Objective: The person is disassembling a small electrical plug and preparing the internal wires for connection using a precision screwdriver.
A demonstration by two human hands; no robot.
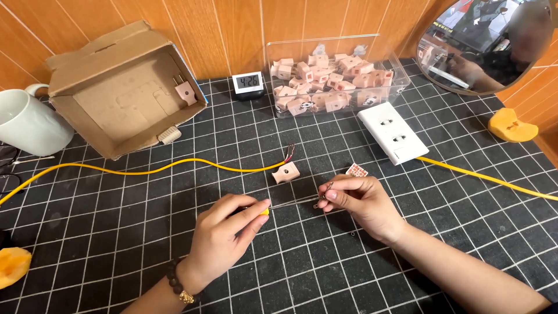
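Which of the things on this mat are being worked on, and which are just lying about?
In use: left hand with screwdriver; right hand pinching small metal part; pink plug half; yellow cable.

Lying about: cardboard box, white mug, small clock, mirror.

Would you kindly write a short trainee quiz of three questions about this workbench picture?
1. True or false: the left hand holds a yellow-handled screwdriver.
2. The yellow cable ends nearest to: A) the mug; B) the pink plug half; C) the mirror.
3. What does the right hand pinch?

Key: 1 true; 2 B; 3 a small metal part.
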